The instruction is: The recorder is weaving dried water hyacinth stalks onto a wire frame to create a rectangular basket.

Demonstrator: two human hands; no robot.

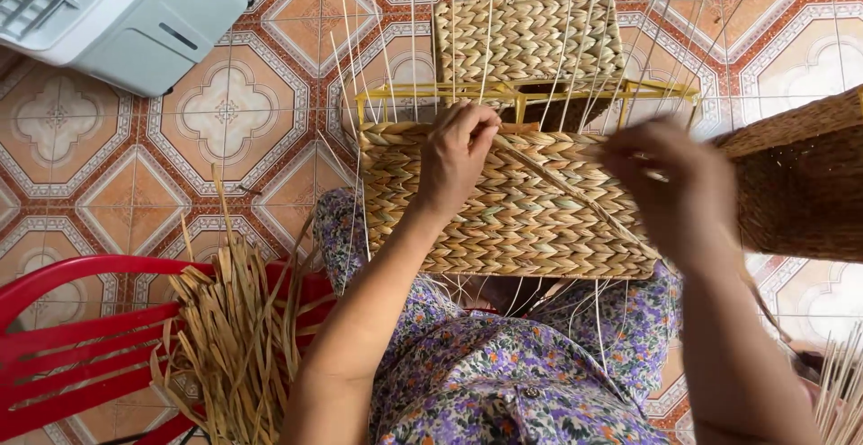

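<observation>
upright stakes (413,58) crowding basket rim (526,94)

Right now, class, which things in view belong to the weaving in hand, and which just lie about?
In use: half-woven basket on yellow frame, left hand, right hand, dried straw bundle.
Lying about: red chair, white appliance, darker finished basket.

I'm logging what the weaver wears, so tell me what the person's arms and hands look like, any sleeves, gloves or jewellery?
Both arms are bare from above the elbow down: no sleeves reach them. The left hand and right hand wear no gloves, and no rings, bracelets or watch show, though the right hand is blurred. The floral dress is purple, white and green.
</observation>
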